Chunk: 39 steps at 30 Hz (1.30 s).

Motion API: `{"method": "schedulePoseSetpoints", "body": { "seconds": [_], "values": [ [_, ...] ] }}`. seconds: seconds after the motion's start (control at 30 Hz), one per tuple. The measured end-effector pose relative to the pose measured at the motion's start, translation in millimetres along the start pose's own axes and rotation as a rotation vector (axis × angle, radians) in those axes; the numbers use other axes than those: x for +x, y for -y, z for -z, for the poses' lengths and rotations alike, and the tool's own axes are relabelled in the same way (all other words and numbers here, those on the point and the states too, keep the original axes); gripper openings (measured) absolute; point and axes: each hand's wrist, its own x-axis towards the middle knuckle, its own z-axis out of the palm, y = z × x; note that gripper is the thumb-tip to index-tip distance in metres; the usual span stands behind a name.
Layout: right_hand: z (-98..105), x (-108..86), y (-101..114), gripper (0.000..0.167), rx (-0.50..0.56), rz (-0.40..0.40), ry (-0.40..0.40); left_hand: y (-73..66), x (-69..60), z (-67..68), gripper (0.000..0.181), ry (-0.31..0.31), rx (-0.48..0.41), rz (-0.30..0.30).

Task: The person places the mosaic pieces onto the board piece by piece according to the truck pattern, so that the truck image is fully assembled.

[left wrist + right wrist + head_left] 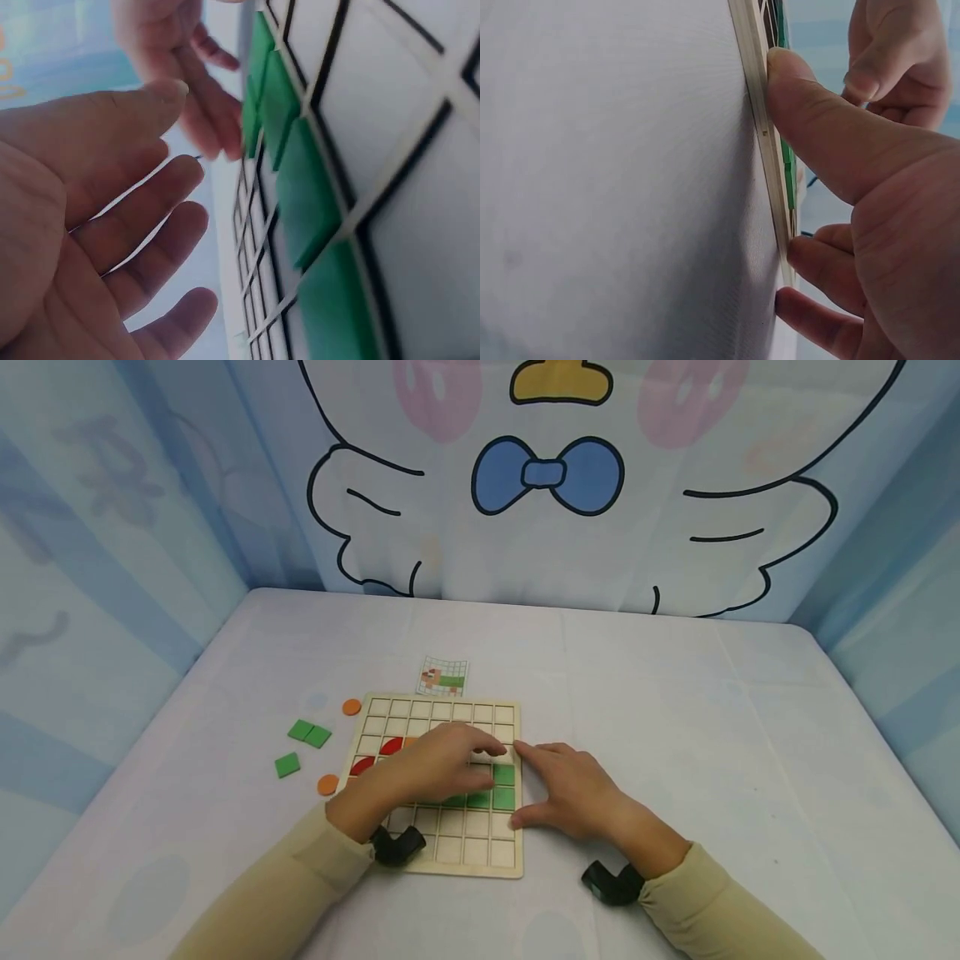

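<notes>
A wooden grid board (pixel 476 850) lies on the table with green square tiles (pixel 504 798) set in some cells. Red pieces (pixel 392 746) sit in cells on its left side, partly covered by the left forearm. Over the board hovers my left hand (pixel 442 762), its fingers loosely bent and nothing between them. My right hand (pixel 573 789) rests at the board's right edge. In the right wrist view, the thumb (pixel 791 79) and a finger (pixel 821 262) touch the board's rim, spread apart.
Loose green square tiles (pixel 287 765) lie left of the board. An orange disc (pixel 352 707) is by its upper left corner, and another orange disc (pixel 327 785) lies lower down. Behind the board is a small card (pixel 442 677) with a gridded picture. A printed curtain (pixel 547 552) hangs behind the table.
</notes>
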Motion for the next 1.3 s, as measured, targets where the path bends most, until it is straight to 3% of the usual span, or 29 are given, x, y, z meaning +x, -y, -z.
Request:
{"method": "schedulePoseSetpoints", "body": {
  "seconds": [0.4,0.6,0.8,0.9,1.03,1.3],
  "values": [
    [-1,-0.1,1,0.092,-0.001,0.0,-0.004,16.5,-30.9,18.2,0.05,-0.08,-0.052,-0.012],
    [-1,0.4,2,0.093,0.001,-0.012,0.007,29.3,-47.6,28.6,0.055,-0.15,-0.092,0.099],
    [-1,0.6,2,0.093,-0.002,-0.013,0.007,45.0,-66.7,39.7,0.056,-0.229,-0.091,0.116],
    [-1,0.6,2,0.093,-0.003,-0.01,0.005,50.4,-77.0,45.5,0.056,-0.26,-0.091,0.167],
    [-1,0.4,2,0.093,-0.004,-0.006,0.001,56.3,-90.2,51.5,0.055,-0.29,-0.078,0.265],
    [-1,0.1,2,0.093,-0.005,-0.011,0.002,71.7,-113.0,55.4,0.059,-0.325,-0.046,0.356]
  ]
}}
